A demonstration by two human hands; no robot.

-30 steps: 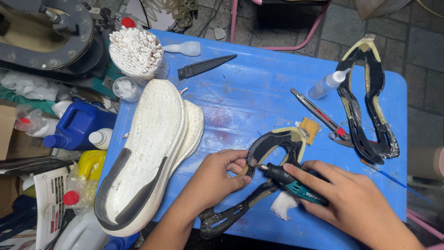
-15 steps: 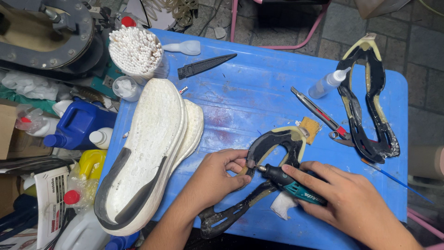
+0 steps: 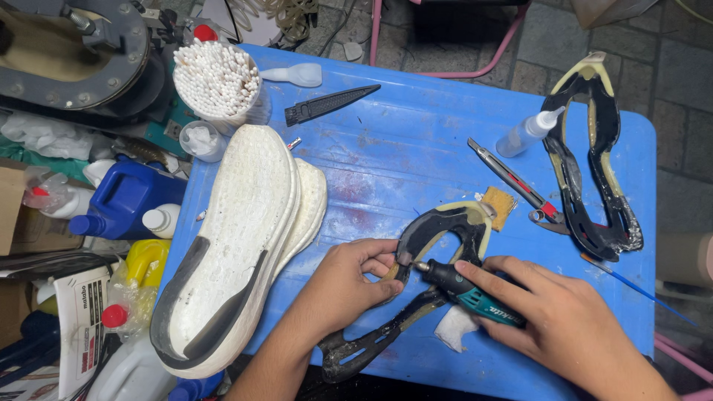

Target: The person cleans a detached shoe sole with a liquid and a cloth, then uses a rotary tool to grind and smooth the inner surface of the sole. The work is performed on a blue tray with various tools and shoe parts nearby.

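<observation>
Right hand (image 3: pixel 564 319) presses rotary tool (image 3: pixel 464 291) against worn black outsole piece (image 3: pixel 438 230).

Scuffed blue plastic table (image 3: pixel 416 134); rough, perhaps foam, white soles (image 3: pixel 238 238).

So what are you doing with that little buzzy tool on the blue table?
A person is working on a black rubber outsole piece. The left hand pins it to the blue table, while the right hand holds a small teal rotary tool with its tip against the piece's edge. Two white midsoles lie stacked alongside, and another outsole piece waits at the far corner.
</observation>
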